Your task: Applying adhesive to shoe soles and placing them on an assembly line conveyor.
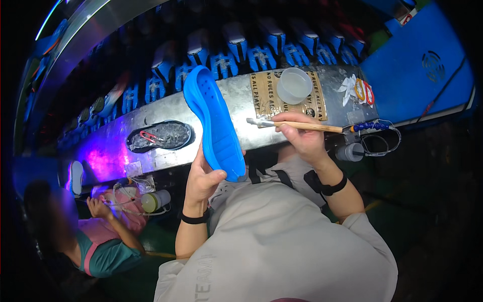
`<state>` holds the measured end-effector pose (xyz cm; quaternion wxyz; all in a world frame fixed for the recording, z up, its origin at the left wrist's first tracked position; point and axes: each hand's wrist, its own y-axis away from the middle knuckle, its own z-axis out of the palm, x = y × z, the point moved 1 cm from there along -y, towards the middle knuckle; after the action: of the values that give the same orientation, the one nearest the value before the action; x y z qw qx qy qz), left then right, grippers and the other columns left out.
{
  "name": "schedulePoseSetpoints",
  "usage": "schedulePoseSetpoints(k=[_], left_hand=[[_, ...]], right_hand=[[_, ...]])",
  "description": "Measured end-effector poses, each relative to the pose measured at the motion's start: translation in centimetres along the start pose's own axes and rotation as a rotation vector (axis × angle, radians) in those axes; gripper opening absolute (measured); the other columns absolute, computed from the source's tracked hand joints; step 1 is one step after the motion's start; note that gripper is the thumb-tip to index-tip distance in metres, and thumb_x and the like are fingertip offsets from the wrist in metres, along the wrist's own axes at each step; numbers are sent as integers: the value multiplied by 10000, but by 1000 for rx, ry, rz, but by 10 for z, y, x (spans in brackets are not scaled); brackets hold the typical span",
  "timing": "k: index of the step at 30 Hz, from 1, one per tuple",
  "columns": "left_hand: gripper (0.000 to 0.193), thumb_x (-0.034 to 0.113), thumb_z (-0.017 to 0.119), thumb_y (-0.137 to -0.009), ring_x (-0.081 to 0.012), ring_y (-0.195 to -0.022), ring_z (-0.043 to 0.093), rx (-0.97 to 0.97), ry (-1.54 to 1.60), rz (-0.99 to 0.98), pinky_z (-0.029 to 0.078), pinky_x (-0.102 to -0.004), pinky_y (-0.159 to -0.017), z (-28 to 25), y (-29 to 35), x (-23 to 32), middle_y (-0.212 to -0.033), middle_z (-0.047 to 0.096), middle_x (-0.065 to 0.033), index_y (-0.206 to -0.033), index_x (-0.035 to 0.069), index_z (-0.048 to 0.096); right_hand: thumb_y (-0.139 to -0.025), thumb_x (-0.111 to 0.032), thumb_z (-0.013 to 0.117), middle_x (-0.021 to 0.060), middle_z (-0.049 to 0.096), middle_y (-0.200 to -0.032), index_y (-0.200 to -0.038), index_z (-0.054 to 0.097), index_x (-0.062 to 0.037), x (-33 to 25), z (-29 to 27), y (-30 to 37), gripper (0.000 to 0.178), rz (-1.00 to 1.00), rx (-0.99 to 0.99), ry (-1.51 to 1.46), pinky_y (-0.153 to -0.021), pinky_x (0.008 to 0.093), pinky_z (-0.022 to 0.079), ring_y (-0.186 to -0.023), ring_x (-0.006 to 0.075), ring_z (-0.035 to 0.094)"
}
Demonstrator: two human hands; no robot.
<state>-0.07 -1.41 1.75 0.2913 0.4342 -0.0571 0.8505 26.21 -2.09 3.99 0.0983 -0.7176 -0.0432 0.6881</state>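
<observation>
My left hand (202,177) grips the heel end of a bright blue shoe sole (217,128), thumb on its side. The sole stands tilted with its hollow inner face and raised rim toward me, and small holes show near its far end. In my right hand (304,137) is a flat brush (314,126) with a wooden handle, pinched between thumb and fingers. Its pale bristles point left toward the sole, apart from it. Beyond the right hand, a translucent tub (294,85) of cloudy whitish liquid sits on a piece of printed cardboard (263,83).
A dark tray (173,132) holding a red clip-like piece lies left on the metal bench (231,95). Scissors (363,91) with orange and red handles rest on white scraps at right. Several shoes on blue holders line the back. A co-worker (108,241) sits at left.
</observation>
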Motion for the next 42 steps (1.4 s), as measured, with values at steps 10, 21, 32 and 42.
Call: schedulePoseSetpoints(k=[10,21,32,42], left_hand=[[1130,190,879,-666,-321,-1180,590,-60,-62,-23,520,-462,-978,32,3,11,-1350,511,-180,-1537,-7,187],[1150,235,887,-662,-322,-1149,608,-58,-63,-3,539,-454,-939,36,3,14,-1336,524,-177,-1544,6,185],[1134,224,898,-658,-330,-1175,597,-59,-77,18,551,-463,-930,34,1,22,-1361,510,-188,-1535,15,210],[1107,189,895,-663,-330,-1194,583,-78,-109,84,560,-452,-908,28,-1,18,-1369,505,-199,-1529,20,226]], right_hand=[[-879,-72,665,93,701,-848,-1031,704,7,-20,11,-28,176,-335,-23,245,-737,325,487,-792,193,632],[-813,-18,651,109,704,-849,-948,715,17,-24,14,-7,153,-314,2,334,-687,323,486,-731,199,609],[-783,-22,647,90,681,-763,-885,710,13,-33,8,3,125,-395,-157,294,-681,336,461,-681,213,597],[-788,-27,663,93,697,-802,-875,706,0,-30,12,8,101,-410,-106,269,-686,336,436,-670,214,594]])
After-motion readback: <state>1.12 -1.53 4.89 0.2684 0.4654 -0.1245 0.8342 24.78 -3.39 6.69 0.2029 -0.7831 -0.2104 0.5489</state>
